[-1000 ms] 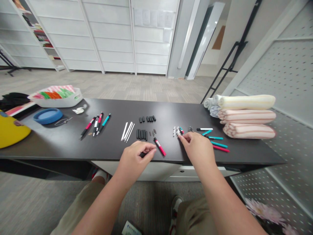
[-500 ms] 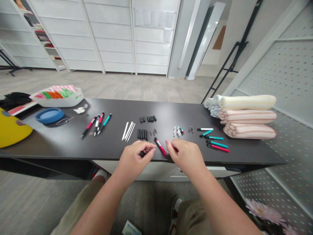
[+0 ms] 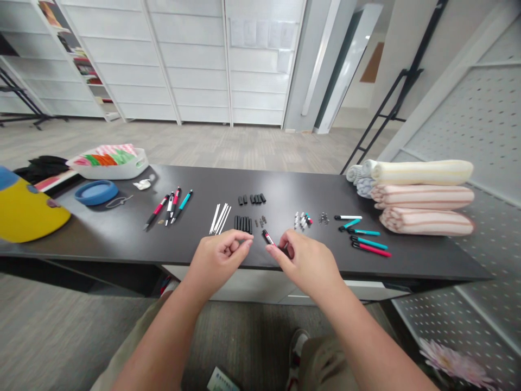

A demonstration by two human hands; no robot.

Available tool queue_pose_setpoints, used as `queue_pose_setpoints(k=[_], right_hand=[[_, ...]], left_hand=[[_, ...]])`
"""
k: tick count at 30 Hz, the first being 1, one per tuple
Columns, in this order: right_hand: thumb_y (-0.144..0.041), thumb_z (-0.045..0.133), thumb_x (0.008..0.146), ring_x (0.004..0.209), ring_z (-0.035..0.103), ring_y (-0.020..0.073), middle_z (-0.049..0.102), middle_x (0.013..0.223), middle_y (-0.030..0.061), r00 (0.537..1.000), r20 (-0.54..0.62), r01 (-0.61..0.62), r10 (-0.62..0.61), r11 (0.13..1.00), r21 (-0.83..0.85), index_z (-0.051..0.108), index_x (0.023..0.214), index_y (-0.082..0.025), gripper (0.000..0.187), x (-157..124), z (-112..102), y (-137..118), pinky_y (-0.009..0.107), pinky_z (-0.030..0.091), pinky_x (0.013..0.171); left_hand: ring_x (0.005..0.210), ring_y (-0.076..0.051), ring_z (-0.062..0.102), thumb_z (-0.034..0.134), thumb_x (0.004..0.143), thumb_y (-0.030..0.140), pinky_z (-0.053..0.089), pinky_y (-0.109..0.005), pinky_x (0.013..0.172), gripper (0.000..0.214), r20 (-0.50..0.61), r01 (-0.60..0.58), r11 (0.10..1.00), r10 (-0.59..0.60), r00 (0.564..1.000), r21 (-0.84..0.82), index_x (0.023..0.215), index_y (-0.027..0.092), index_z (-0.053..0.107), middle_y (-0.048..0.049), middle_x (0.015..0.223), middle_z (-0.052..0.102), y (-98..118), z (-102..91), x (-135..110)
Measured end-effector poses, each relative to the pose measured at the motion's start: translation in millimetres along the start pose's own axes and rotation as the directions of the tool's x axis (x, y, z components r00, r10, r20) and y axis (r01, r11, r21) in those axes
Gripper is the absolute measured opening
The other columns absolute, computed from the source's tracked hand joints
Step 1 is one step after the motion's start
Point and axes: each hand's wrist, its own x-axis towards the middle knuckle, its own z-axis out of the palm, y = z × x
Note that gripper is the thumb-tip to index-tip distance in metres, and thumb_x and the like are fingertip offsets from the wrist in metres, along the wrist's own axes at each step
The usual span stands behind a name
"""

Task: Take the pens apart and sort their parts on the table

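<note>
My right hand (image 3: 303, 259) is closed round a red and black pen barrel (image 3: 268, 237), lifted just above the black table (image 3: 122, 239) near its front edge. My left hand (image 3: 220, 256) is pinched shut close beside it, holding a small part that I cannot make out. Just beyond the hands lie white refills (image 3: 220, 218), black grip sleeves (image 3: 242, 223), short black caps (image 3: 252, 199) and tiny springs and tips (image 3: 303, 219). Finished pens (image 3: 171, 205) lie to the left, loose pen barrels (image 3: 363, 234) to the right.
Rolled and folded towels (image 3: 419, 195) are stacked at the table's right end. At the left stand a white basket (image 3: 109, 163) of coloured cloths, a blue lid (image 3: 96, 192) and a yellow object (image 3: 24, 212). White cabinets and a grey floor lie behind.
My right hand came back from the small parts at the right, took up the red pen barrel from the table and brought it toward my left hand. The view shifted slightly.
</note>
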Motion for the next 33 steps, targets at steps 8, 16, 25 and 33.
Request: queue_pose_setpoints(k=[8,16,25,33], right_hand=[[-0.036,0.059,0.104,0.07,0.065,0.0178,0.072,0.083,0.0009,0.994,-0.08,0.088,-0.076,0.983,0.159,0.065,0.095,-0.023,0.017,-3,7,3,0.03,0.04,0.066],[-0.025,0.06,0.103,0.075,0.067,0.018,0.072,0.089,0.0017,0.972,-0.148,0.221,-0.184,0.931,0.292,0.063,0.103,-0.021,0.005,5,18,-7,0.028,0.046,0.069],[-0.014,0.054,0.099,0.084,0.071,0.0205,0.076,0.101,0.0058,0.969,-0.133,0.24,-0.209,0.925,0.296,0.062,0.112,-0.021,0.017,6,22,-3,0.03,0.049,0.074],[-0.034,0.058,0.102,0.069,0.066,0.018,0.074,0.092,0.0038,0.986,-0.072,0.163,-0.147,0.932,0.325,0.065,0.115,-0.021,0.02,4,13,-7,0.03,0.048,0.068]], left_hand=[[0.054,-0.01,0.047,0.069,0.095,0.043,0.037,-0.022,0.054,0.025,-0.027,0.086,0.992,-0.089,0.996,-0.094,0.103,0.021,0.079,0.0053,0.062,0.058,-2,-2.2,4],[0.072,-0.014,0.061,0.078,0.09,0.038,0.05,-0.024,0.063,0.023,-0.026,0.062,0.928,-0.076,0.997,-0.367,0.105,0.02,0.078,-0.0045,0.092,0.072,5,17.5,11],[0.08,-0.014,0.064,0.077,0.091,0.022,0.049,-0.024,0.065,0.016,0.029,-0.108,0.946,0.123,0.992,-0.305,0.106,0.026,0.082,-0.0066,0.111,0.072,19,21.9,15],[0.097,-0.021,0.073,0.067,0.1,0.033,0.057,-0.031,0.086,0.02,0.008,0.041,0.885,-0.042,0.999,-0.465,0.115,0.02,0.073,-0.0093,0.11,0.078,17,18.2,9]])
